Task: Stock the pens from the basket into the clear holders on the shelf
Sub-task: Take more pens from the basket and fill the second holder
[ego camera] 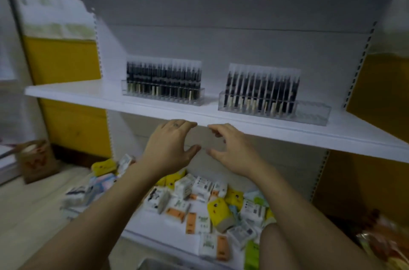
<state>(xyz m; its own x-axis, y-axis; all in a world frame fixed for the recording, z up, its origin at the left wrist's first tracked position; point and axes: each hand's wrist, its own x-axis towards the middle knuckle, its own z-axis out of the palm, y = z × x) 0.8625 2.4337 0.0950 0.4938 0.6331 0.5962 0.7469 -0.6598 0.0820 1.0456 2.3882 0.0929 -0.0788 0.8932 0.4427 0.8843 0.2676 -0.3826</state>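
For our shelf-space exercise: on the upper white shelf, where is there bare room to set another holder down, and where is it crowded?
Bare: the upper shelf left of the left holder; a narrow gap between it and the right holder; the strip along the front edge. Crowded: the lower shelf, strewn with small packs.

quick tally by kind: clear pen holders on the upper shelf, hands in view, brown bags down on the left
clear holders: 2 (left holder, right holder)
hands: 2 (left hand, right hand), both holding nothing
brown bag: 1
total: 5
The pens in the holders are too blurred to count.
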